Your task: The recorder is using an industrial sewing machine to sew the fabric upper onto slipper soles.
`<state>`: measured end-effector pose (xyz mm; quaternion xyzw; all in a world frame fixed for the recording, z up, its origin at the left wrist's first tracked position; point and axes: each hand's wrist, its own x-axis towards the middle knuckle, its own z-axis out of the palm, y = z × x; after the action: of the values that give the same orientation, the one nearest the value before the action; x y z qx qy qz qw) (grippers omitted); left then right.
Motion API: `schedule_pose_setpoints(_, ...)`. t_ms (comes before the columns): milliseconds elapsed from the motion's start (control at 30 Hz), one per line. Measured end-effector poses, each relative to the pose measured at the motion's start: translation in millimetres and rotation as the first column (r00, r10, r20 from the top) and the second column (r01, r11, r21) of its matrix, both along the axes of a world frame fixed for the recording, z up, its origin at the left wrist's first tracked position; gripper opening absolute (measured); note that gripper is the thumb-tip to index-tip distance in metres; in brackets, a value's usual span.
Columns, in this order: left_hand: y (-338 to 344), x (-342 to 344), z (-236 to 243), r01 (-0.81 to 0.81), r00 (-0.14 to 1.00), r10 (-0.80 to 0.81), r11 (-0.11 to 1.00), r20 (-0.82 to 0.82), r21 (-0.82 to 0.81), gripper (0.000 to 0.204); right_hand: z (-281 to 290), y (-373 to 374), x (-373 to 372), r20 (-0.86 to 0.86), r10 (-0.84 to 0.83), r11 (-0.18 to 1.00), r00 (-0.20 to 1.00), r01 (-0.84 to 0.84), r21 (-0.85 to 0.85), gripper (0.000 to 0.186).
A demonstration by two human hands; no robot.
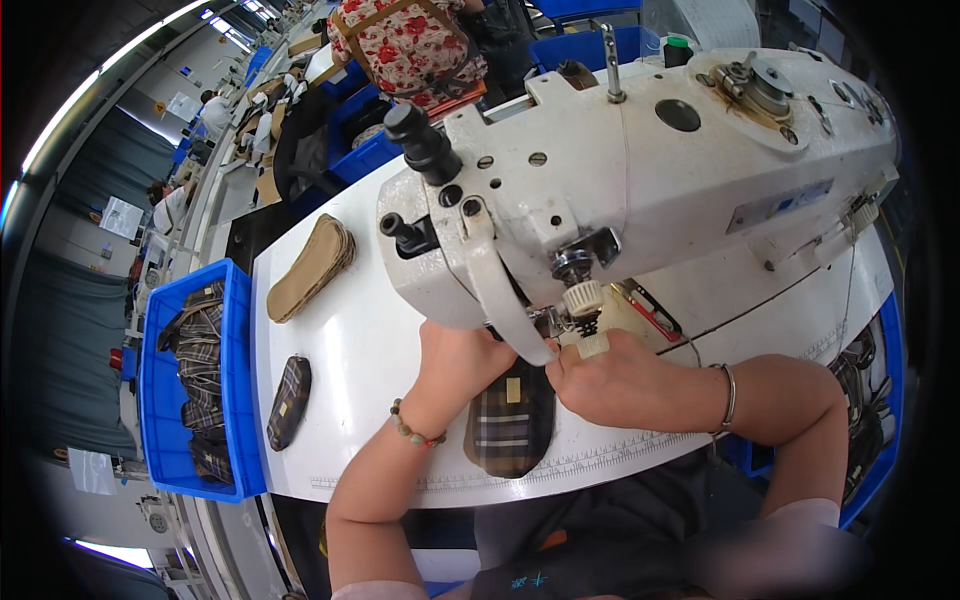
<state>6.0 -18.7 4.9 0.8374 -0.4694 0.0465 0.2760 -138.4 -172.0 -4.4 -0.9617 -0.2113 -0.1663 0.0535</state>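
A dark plaid slipper upper [512, 428] with a small tan label lies flat under the head of a white sewing machine [560, 180], its near end toward me. My left hand [465, 358] is closed at its far left edge, the fingertips partly hidden by the machine head. At the far right edge my right hand [618, 378] is closed, fingers curled and pressed together close to the needle area, with a pale wrap on one finger. The needle and the stitched edge are hidden behind the machine parts and my hands.
Left on the white table [370, 440] lie a stack of tan insoles [312, 268] and another plaid slipper piece [290, 402]. A blue crate [245, 390] of plaid pieces stands beyond. Red-handled snips [650, 312] lie behind my right hand. Another blue crate [888, 450] stands right.
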Motion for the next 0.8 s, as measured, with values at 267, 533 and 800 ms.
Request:
schedule_pose_setpoints(267,1,3,-2,-0.011,0.998,0.010,0.999,0.058,0.031,0.027,7,1,-7,-0.025,0.002,0.999,1.000,-0.001,0.034,0.009)
schedule_pose_setpoints(533,6,12,-11,-0.024,0.999,0.024,1.000,0.030,0.005,0.024,15,15,-25,0.128,0.198,0.978,0.972,-0.187,-0.093,0.018)
schedule_pose_setpoints(800,10,18,-22,0.001,0.990,-0.008,0.999,-0.138,-0.047,0.020,-4,20,-11,0.481,0.080,0.997,0.873,-0.064,-0.049,0.016)
